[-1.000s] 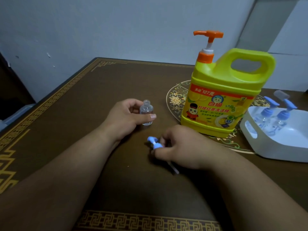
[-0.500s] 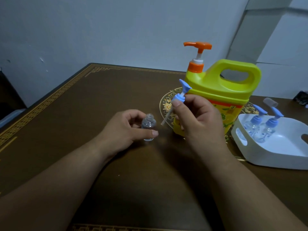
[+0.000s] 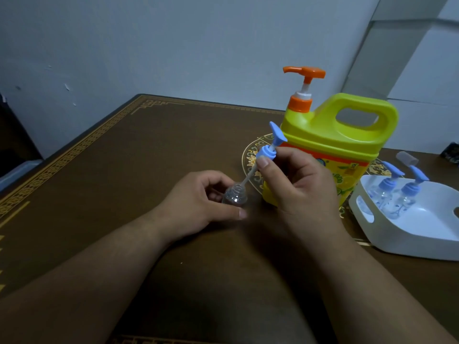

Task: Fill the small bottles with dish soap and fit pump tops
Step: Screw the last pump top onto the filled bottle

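A small clear bottle (image 3: 234, 196) stands on the brown table (image 3: 124, 170), and my left hand (image 3: 196, 202) grips it with thumb and fingers curled round it. My right hand (image 3: 298, 184) pinches the blue pump top (image 3: 269, 148) by its collar, tilted, with its thin dip tube reaching down to the bottle's open mouth. Just behind my right hand stands the big yellow dish soap jug (image 3: 332, 145) with an orange pump (image 3: 304, 78).
A white tray (image 3: 407, 234) at the right holds two small bottles with blue pump tops (image 3: 397, 192). A small grey cap (image 3: 407, 157) lies behind the tray. The wall is close behind the table's far edge.
My right hand picked the pump top up off the table, raised it and brought its tube down to the bottle's mouth. My left hand kept hold of the bottle.
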Available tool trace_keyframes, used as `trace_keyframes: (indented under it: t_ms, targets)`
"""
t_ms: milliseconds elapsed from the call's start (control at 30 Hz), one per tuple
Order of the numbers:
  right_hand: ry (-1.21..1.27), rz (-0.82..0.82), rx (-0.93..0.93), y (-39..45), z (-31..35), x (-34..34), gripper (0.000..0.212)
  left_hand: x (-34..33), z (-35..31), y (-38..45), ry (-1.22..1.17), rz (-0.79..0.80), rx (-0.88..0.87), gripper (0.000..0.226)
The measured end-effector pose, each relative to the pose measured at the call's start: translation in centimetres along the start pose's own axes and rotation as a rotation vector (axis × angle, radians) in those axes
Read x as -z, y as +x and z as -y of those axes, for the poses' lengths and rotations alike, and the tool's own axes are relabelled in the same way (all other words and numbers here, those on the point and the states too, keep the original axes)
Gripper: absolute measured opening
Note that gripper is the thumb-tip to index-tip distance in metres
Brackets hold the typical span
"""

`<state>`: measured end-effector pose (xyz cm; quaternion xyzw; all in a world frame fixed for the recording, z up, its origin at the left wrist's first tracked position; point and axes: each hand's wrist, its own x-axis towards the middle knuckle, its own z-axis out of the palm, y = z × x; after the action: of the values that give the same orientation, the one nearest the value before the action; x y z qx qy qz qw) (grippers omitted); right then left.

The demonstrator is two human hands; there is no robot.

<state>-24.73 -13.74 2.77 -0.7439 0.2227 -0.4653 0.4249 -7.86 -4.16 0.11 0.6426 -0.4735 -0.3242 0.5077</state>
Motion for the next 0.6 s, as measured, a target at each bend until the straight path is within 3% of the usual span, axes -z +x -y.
trace_keyframes:
  t_ms: [200, 400, 600]
  targets:
    - [-0.068, 0.094, -0.032, 0.1, -0.4, -0.3, 0.007, 0.1, -0.3, -0.3, 0.024, 0.008, -0.007, 0.038]
    - [-0.213, 0.220, -0.068, 0.0, -1.1, -0.7, 0.011, 0.3, -0.7, -0.5, 0.044, -0.086, -0.012, 0.050]
    - [-0.260, 0.218, -0.062, 0.0, -1.2, -0.6, 0.013, 0.2, -0.6, -0.5, 0.040, -0.100, -0.001, 0.046]
